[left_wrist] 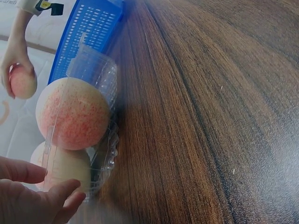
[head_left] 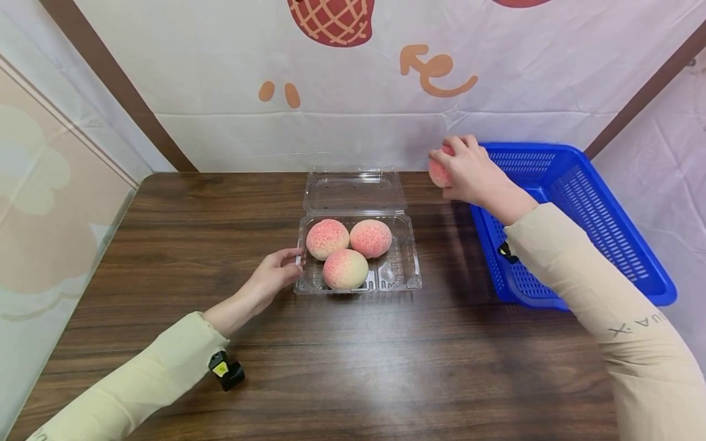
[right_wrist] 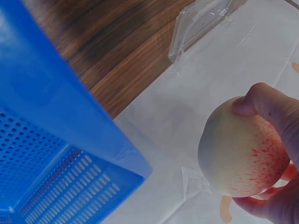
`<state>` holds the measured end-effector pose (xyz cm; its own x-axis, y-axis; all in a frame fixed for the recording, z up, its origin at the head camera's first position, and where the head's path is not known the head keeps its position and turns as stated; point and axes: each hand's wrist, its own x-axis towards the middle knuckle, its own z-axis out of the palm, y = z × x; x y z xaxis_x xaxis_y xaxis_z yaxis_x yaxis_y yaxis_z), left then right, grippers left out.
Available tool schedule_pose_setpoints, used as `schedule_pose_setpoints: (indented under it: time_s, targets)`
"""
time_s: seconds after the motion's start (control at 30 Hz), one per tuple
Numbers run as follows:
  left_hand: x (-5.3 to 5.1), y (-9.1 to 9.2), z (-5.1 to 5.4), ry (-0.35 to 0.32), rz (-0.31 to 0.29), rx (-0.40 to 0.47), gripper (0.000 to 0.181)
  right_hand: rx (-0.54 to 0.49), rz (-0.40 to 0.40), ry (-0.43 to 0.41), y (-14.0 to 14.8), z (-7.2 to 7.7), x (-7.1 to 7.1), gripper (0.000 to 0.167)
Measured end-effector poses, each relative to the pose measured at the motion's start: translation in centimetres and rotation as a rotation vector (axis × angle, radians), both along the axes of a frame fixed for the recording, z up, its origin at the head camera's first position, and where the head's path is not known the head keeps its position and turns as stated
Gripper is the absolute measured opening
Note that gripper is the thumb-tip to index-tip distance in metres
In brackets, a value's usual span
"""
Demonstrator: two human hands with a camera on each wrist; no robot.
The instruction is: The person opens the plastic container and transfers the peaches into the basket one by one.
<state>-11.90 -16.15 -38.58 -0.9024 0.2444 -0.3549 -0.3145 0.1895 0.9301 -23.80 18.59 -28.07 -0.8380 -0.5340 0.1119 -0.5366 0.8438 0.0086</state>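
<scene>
My right hand (head_left: 474, 174) grips a pink-and-cream peach (right_wrist: 240, 151) in the air, just off the far left corner of the blue basket (head_left: 607, 202). Thumb and fingers lie on opposite sides of the fruit. Three more peaches sit in a clear plastic clamshell box (head_left: 397, 266): one at the back left (head_left: 328, 239), one at the back right (head_left: 371, 239), one in front (head_left: 345, 269). The box's lid (head_left: 355, 191) is folded back. At the box's left wall, my left hand (head_left: 267, 278) touches the rim with loosely extended fingers.
Everything stands on a dark wood-grain table (head_left: 353, 367). The basket, with slotted walls, is at the table's right side, partly under my right forearm. A printed white cloth (head_left: 220, 73) hangs along the back edge. Each sleeve bears a small black wrist device (head_left: 226, 370).
</scene>
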Motion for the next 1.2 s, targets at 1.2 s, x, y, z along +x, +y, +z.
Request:
schedule_pose_setpoints:
  time_s: [1.2]
  targets:
    - [0.1,-0.1,0.0,0.003,-0.002,-0.001,0.047,0.044,-0.091,-0.03,3.7,-0.2,-0.6,0.068]
